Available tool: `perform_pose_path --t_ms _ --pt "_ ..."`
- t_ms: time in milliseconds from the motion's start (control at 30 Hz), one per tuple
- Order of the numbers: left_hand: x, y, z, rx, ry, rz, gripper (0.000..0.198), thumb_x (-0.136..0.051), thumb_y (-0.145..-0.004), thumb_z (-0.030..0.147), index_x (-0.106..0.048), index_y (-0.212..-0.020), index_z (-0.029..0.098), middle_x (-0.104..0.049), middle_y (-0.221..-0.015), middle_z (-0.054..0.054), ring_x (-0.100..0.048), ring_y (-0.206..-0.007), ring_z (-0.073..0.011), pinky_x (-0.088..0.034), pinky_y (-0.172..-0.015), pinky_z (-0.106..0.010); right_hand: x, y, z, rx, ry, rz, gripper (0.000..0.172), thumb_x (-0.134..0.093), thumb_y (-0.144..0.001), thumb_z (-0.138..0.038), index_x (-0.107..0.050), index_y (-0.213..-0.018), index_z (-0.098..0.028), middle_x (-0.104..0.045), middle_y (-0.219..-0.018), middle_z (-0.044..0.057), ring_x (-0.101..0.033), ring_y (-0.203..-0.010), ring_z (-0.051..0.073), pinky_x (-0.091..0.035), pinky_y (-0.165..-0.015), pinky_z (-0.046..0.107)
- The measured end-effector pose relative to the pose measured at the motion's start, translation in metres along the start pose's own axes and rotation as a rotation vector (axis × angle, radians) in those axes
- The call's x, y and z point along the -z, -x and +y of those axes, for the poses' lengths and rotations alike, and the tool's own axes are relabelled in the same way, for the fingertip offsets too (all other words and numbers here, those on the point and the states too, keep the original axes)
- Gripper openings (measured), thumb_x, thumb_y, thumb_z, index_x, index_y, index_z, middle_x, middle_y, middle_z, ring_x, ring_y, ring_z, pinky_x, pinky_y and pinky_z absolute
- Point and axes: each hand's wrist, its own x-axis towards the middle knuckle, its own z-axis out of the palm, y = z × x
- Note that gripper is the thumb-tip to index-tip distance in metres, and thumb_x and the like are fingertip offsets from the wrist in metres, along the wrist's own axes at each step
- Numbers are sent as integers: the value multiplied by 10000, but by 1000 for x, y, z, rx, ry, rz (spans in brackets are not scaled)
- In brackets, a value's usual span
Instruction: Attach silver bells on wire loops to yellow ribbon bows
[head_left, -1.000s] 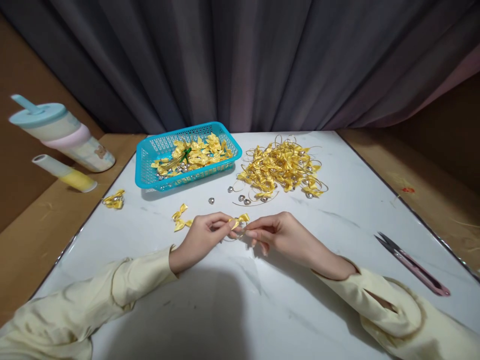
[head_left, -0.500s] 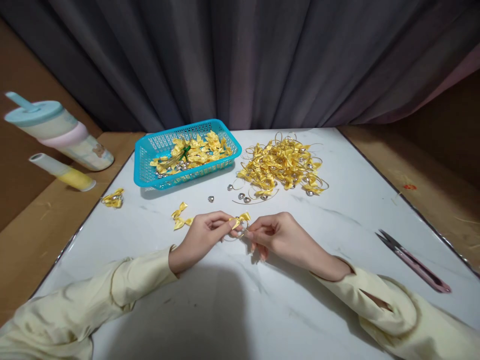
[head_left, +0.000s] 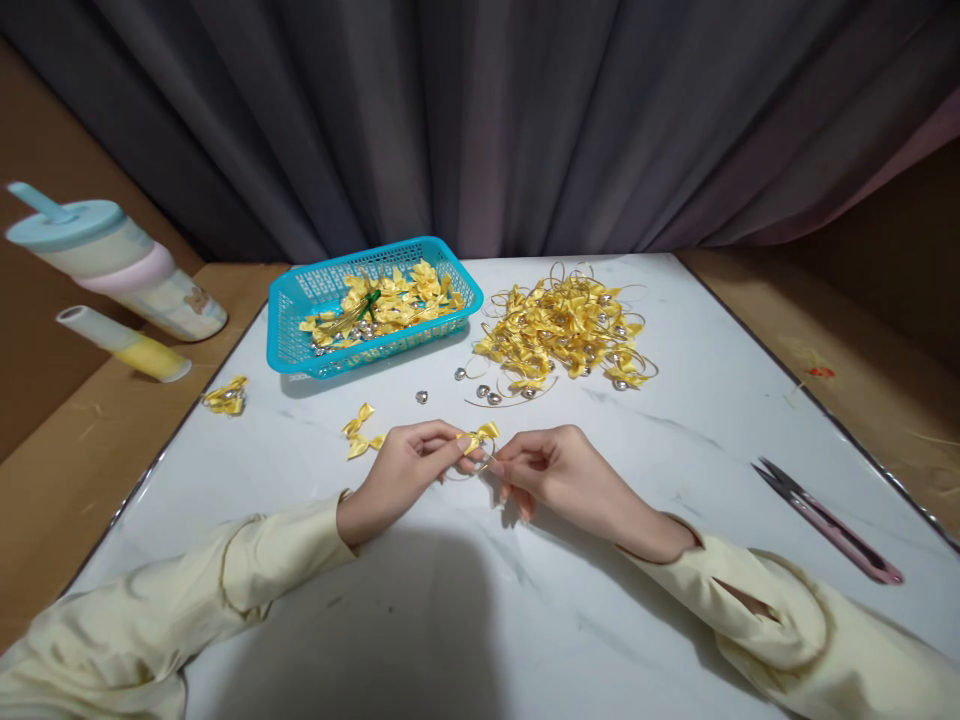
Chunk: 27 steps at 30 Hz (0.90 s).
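Between thumb and fingers, my left hand [head_left: 416,463] pinches a yellow satin bow [head_left: 480,434]. A thin gold cord [head_left: 491,452] loops from the bow, and my right hand [head_left: 559,470] pinches it close to the left fingertips. The exact ends of the cord are too small to make out. Two loose yellow bows [head_left: 362,432] lie just left of my left hand. A silver heart-shaped bell or bead [head_left: 421,397] rests beyond my hands, with several more near the pile of corded yellow bows [head_left: 559,325].
A blue plastic basket [head_left: 277,335] holds bows, silver pieces and a green-tied cord bundle. Pink-handled thread snips [head_left: 829,520] lie at the right. On the left are a tumbler [head_left: 142,270], a yellow thread spool [head_left: 139,350] and a small bow bunch [head_left: 227,396] by the table edge.
Both hands keep nearly the same place. The bow has tilted slightly in the left fingers, and the cord loop beside it has shifted a little.
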Motion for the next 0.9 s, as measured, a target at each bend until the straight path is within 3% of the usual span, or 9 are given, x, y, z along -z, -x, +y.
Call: perform_pose_path --t_ms 333,600,900 --pt "3 -1 -2 1 145 16 195 -623 -751 321 -683 -748 136 -685 -707 -47 -560 -613 -121 -402 -519 -206 -6 0 10 126 9 27 270 -544 -834 -362 -614 -684 -148 -567 -458 -13 -560 -437 104 -422 -478 198" --pt "-1 2 -1 24 189 42 208 -620 -756 328 -701 -768 137 -655 -730 -37 -435 -536 -82 -339 -491 -204 -12 2 20 285 110 135 242 -502 -866 -348 -579 -713 -176 -591 -512 -13 -570 -469 109 -445 -511 216" --pt "-5 3 -2 9 130 106 225 -647 -715 360 -704 -725 143 -633 -651 -19 -403 -515 -85 -305 -469 -215 -10 1 13 127 -52 53 243 -521 -836 -324 -581 -680 -148 -576 -498 -17 -489 -359 69 -391 -415 184"
